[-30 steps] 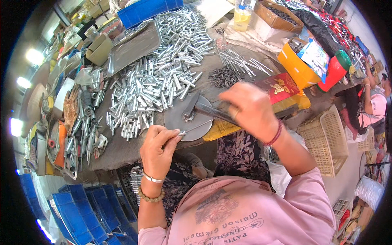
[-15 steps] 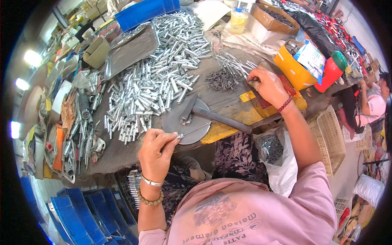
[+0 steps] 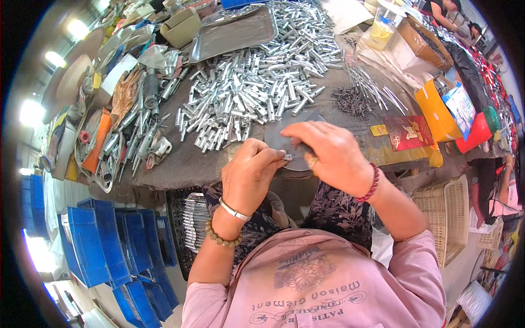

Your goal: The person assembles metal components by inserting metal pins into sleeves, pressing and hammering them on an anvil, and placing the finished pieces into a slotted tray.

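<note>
My left hand (image 3: 250, 174) is closed in a pinch at the table's front edge. Between its thumb and finger is a small silver metal piece (image 3: 287, 157) with a thin rod sticking out to the right. Just right of it, my right hand (image 3: 338, 158) arches over the grey round plate (image 3: 280, 123), fingers curled and slightly blurred; what they hold is hidden. Beyond the plate lies a large heap of silver metal tubes (image 3: 257, 90). Short dark pins (image 3: 354, 103) form a small pile beyond my right hand, beside loose thin rods (image 3: 377, 87).
A metal tray (image 3: 235, 33) lies at the back, by an olive bin (image 3: 180, 26). To the left are hand tools (image 3: 145, 136). On the right stand a yellow box (image 3: 437, 112), a red bottle (image 3: 473, 134) and a crate (image 3: 440, 218). Blue bins (image 3: 93, 246) sit low left.
My right hand has come from the dark pins to beside my left hand, over the plate. The hammer that lay on the plate no longer shows. The view has shifted.
</note>
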`<control>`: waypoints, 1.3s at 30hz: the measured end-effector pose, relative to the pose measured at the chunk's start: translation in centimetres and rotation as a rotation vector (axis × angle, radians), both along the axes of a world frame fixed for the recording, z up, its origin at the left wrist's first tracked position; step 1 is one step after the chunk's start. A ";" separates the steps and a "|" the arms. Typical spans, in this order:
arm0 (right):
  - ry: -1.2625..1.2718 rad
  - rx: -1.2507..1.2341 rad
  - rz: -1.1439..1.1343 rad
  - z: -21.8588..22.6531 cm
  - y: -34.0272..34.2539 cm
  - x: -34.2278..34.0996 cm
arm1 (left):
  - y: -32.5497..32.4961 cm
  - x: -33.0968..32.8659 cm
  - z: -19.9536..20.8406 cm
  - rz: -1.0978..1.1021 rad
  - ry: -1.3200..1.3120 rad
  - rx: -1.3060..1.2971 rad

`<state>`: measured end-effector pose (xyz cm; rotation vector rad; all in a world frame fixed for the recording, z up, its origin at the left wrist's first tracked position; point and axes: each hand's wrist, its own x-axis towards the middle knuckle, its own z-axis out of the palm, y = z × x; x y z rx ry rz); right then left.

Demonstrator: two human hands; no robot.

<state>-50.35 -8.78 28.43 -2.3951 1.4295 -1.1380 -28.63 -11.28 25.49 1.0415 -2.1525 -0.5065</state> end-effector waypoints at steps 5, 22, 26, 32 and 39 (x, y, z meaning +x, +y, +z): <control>-0.399 0.286 0.090 -0.4 -0.2 1.4 | -0.1 0.1 -0.3 0.012 -0.033 -0.030; -0.001 0.087 0.041 0.2 0.5 1.5 | -0.2 0.2 -0.5 -0.013 0.042 -0.066; 0.181 0.001 0.037 0.3 0.9 2.2 | -0.1 0.0 -0.5 0.003 0.048 -0.064; 0.128 0.000 -0.063 0.4 1.6 0.4 | -0.3 0.2 -0.4 -0.009 0.037 -0.017; 0.306 0.129 -0.321 -0.3 3.3 -4.6 | -0.2 0.2 0.1 -0.016 0.089 0.133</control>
